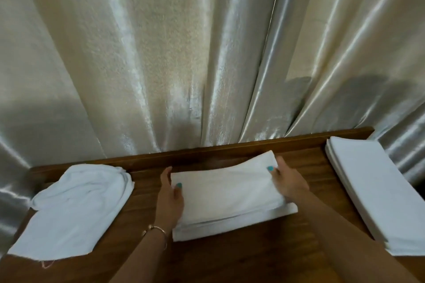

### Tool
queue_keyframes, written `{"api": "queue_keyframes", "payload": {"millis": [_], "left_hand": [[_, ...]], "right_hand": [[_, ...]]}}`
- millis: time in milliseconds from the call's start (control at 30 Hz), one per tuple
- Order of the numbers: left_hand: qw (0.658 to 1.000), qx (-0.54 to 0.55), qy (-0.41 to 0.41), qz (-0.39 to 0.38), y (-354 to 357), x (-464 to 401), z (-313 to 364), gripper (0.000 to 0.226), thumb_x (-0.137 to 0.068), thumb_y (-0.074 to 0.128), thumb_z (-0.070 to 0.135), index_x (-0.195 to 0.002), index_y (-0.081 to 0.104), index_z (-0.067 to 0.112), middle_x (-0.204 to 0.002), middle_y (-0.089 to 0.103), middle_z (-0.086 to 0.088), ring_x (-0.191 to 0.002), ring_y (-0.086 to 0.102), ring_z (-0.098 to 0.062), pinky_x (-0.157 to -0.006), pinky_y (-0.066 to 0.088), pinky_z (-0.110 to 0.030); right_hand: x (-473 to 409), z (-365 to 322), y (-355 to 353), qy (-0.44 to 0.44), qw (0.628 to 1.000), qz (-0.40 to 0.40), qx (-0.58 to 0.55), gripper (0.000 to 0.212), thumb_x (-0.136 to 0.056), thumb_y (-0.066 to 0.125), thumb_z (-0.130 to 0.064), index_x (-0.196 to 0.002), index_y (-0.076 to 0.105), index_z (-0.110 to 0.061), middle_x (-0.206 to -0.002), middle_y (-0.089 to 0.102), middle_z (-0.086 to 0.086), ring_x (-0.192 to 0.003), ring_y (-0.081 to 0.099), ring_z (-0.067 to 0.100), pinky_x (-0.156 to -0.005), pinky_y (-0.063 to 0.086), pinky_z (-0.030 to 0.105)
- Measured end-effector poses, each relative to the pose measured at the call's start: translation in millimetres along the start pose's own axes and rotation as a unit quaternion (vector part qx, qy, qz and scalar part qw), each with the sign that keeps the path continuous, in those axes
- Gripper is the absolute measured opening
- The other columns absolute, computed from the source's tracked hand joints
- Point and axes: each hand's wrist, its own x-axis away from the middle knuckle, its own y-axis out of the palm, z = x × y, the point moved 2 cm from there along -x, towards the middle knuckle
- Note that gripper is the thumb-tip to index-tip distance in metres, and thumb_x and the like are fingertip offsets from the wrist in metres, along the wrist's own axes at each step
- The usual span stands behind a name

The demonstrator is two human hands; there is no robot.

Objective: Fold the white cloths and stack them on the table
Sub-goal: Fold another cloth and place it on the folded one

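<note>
There is just one view. The camera sits on the person's head and looks forward and down. It is close to the bench (pixel 230 259), which fills the bottom of the picture. A curtain (pixel 161 53) fills the top part, right behind the bench.

Table (pixel 241 257): dark brown wood, visible grain, smooth with a low satin sheen; the raised back rail is of the same wood.

Curtain (pixel 161 53): cream cloth, satin-like, highly glossy, bright streaks of light along its folds; a faint grainy texture shows in the flatter panels.

Folded cloth (pixel 230 193) in the centre: white woven fabric, matt, soft, slightly nubby surface.

Loose cloth (pixel 76 209) on the left: same white matt fabric, rumpled, with a frayed thread at its near edge.

Stack of folded cloths (pixel 372 190) on the right: white, matt, pressed flat and smooth.

Bracelet (pixel 158 231) on the left wrist: thin metal, polished, gold-toned.

Fingernails: glossy teal polish.
</note>
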Motion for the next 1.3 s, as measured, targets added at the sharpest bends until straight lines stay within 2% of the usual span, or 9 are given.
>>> {"api": "queue_keyframes", "payload": {"millis": [200,300,367,433,533,633,767,933,1300], "left_hand": [[0.997,-0.062,0.041,-0.02,23,-7,-29,0.052,-0.095,0.045,0.006,-0.142,0.031,0.024,-0.136,0.049,-0.007,-0.108,0.058,-0.024,-0.083,0.044,-0.025],[0.98,-0.182,0.067,0.039,30,-5,-29,0.045,-0.094,0.05,0.015,-0.136,0.037,0.026,-0.125,0.057,-0.006,-0.077,0.065,-0.027,-0.056,0.046,-0.028],[0.954,-0.285,0.076,0.061,34,-8,-28,0.051,-0.085,0.064,0.014,-0.131,0.041,0.02,-0.106,0.065,-0.01,-0.063,0.062,-0.028,-0.05,0.046,-0.032],[0.928,-0.353,0.068,0.096,40,-8,-21,0.048,-0.081,0.065,0.009,-0.126,0.047,0.011,-0.1,0.063,-0.014,-0.082,0.061,-0.033,-0.074,0.048,-0.043],[0.904,-0.369,0.17,0.13,57,7,-1,0.047,-0.08,0.049,0.008,-0.127,0.048,0.008,-0.124,0.053,-0.02,-0.117,0.047,-0.041,-0.111,0.021,-0.05],[0.879,-0.413,0.239,0.017,84,24,2,0.05,-0.083,0.036,0.02,-0.133,0.044,0.019,-0.145,0.032,-0.018,-0.132,0.03,-0.044,-0.114,0.004,-0.054],[0.908,-0.401,0.043,-0.116,100,21,-19,0.067,-0.077,0.034,0.076,-0.137,0.039,0.047,-0.152,0.03,-0.017,-0.137,0.02,-0.049,-0.105,0.008,-0.068],[0.9,-0.407,0.024,-0.155,96,-10,-16,0.09,-0.059,0.016,0.096,-0.136,-0.015,0.062,-0.153,-0.032,-0.009,-0.136,-0.033,-0.043,-0.104,-0.013,-0.07],[0.894,-0.411,0.011,-0.178,99,-44,-3,0.093,-0.054,0.011,0.097,-0.134,-0.019,0.062,-0.15,-0.038,-0.006,-0.135,-0.037,-0.04,-0.102,-0.015,-0.071]], "right_hand": [[-13,19,34,0.026,0.998,-0.004,0.054,0.045,-0.1,0.038,-0.035,-0.142,0.026,-0.024,-0.084,0.062,-0.002,-0.075,0.059,0.013,-0.07,0.05,0.033],[-16,19,40,0.052,0.994,0.01,0.097,0.034,-0.1,0.037,-0.039,-0.129,0.031,-0.023,-0.081,0.061,-0.006,-0.071,0.059,0.009,-0.063,0.045,0.028],[-14,14,41,0.069,0.98,0.057,0.177,0.029,-0.097,0.036,-0.045,-0.114,0.037,-0.02,-0.095,0.064,-0.001,-0.084,0.063,0.017,-0.078,0.048,0.036],[-8,6,44,0.036,0.96,0.133,0.245,0.034,-0.094,0.041,-0.045,-0.111,0.048,-0.016,-0.107,0.063,0.007,-0.099,0.062,0.026,-0.099,0.04,0.05],[7,-9,56,-0.084,0.956,0.183,0.213,0.046,-0.088,0.046,-0.048,-0.123,0.054,-0.018,-0.124,0.06,0.014,-0.115,0.057,0.032,-0.108,0.023,0.062],[18,-15,71,-0.073,0.973,0.044,0.213,0.069,-0.087,0.02,-0.072,-0.148,0.016,-0.042,-0.161,0.014,0.009,-0.148,0.012,0.03,-0.112,-0.001,0.06],[13,-4,85,-0.021,0.976,-0.059,0.211,0.084,-0.064,-0.01,-0.085,-0.14,-0.025,-0.052,-0.157,-0.029,0.003,-0.145,-0.024,0.028,-0.111,-0.006,0.064],[-2,-9,86,-0.007,0.977,-0.079,0.197,0.085,-0.063,-0.007,-0.089,-0.135,-0.032,-0.053,-0.154,-0.034,0.003,-0.143,-0.029,0.03,-0.11,-0.006,0.067],[-34,-22,86,0.004,0.978,-0.07,0.199,0.081,-0.063,-0.007,-0.089,-0.13,-0.036,-0.054,-0.156,-0.031,0.002,-0.144,-0.026,0.029,-0.111,-0.006,0.066]]}}
